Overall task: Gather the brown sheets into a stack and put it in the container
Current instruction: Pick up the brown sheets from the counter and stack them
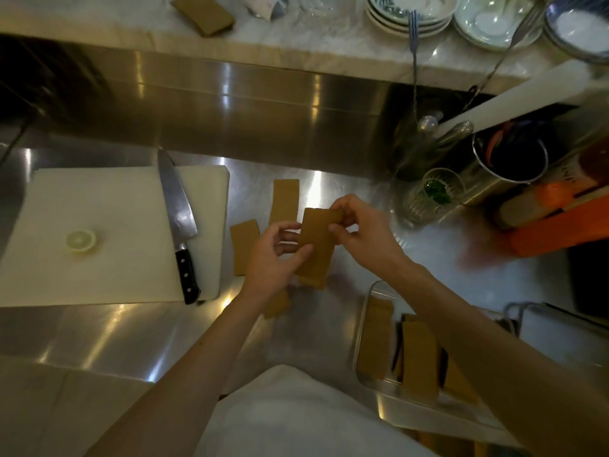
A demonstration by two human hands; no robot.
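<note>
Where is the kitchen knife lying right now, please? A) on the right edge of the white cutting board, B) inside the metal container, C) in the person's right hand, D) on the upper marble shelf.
A: the kitchen knife lies along the right edge of the white cutting board, away from both hands.

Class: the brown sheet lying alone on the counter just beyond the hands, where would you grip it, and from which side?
Pinch the far short end of the brown sheet, coming from above. It lies flat on the steel counter with that end clear; the hands cover its near end.
</note>
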